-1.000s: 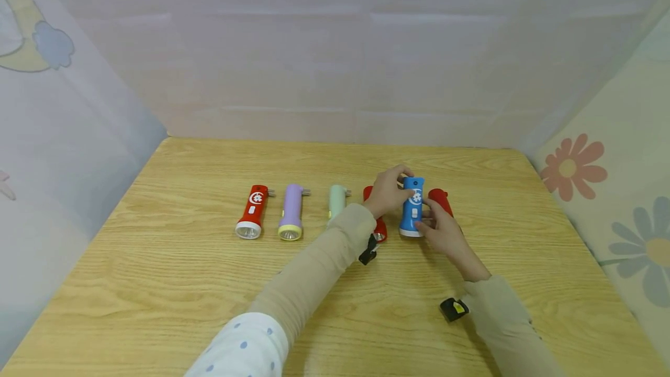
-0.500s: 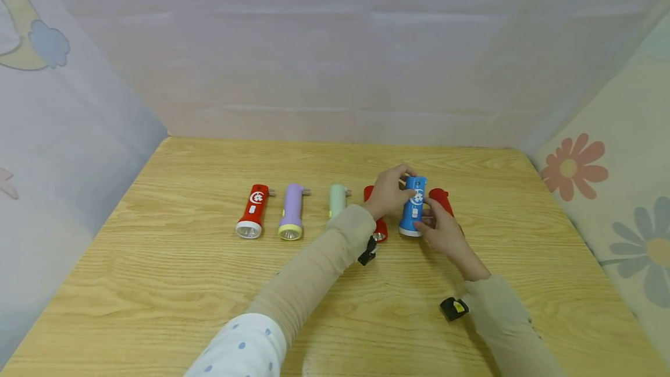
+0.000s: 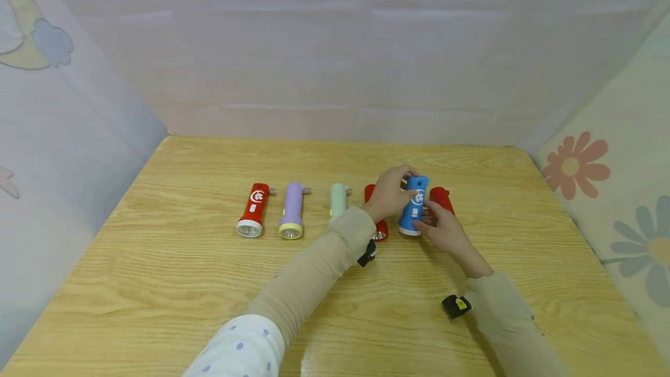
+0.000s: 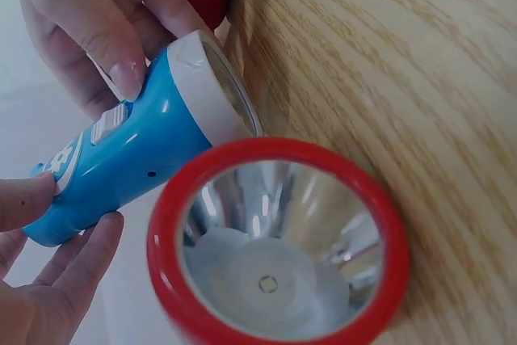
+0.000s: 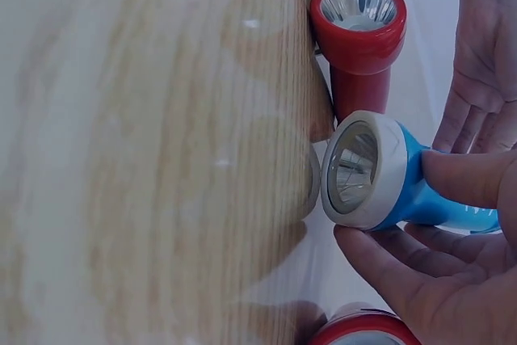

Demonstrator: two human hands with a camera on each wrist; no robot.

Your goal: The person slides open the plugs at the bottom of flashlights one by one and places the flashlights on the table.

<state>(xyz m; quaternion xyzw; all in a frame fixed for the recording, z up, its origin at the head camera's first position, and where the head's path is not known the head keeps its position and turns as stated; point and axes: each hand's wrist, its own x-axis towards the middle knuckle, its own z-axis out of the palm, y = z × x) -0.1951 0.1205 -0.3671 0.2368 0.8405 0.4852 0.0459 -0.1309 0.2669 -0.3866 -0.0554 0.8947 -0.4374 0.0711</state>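
A blue flashlight [image 3: 407, 213] with a white rim is held between both hands, its lens end tilted down towards the wooden table. My left hand [image 3: 386, 194] pinches its tail end between thumb and fingers. Nearer the lens, my right hand [image 3: 446, 233] grips the body, the thumb beside the white switch. In the left wrist view the blue flashlight [image 4: 157, 147] is partly behind a red flashlight [image 4: 397, 240]. The right wrist view shows the blue flashlight's white rim [image 5: 390, 171] close to the tabletop; whether it touches is unclear.
Left of the hands lie a red flashlight with a white rim [image 3: 253, 209], a purple one [image 3: 293, 205] and a pale green one [image 3: 338, 196]. An all-red flashlight [image 3: 382, 228] lies partly under my left hand. Another red one [image 3: 441, 198] is behind my right hand.
The blue flashlight has tipped slightly, its tail end moving a little to the right. Both hands keep their hold and have barely moved.
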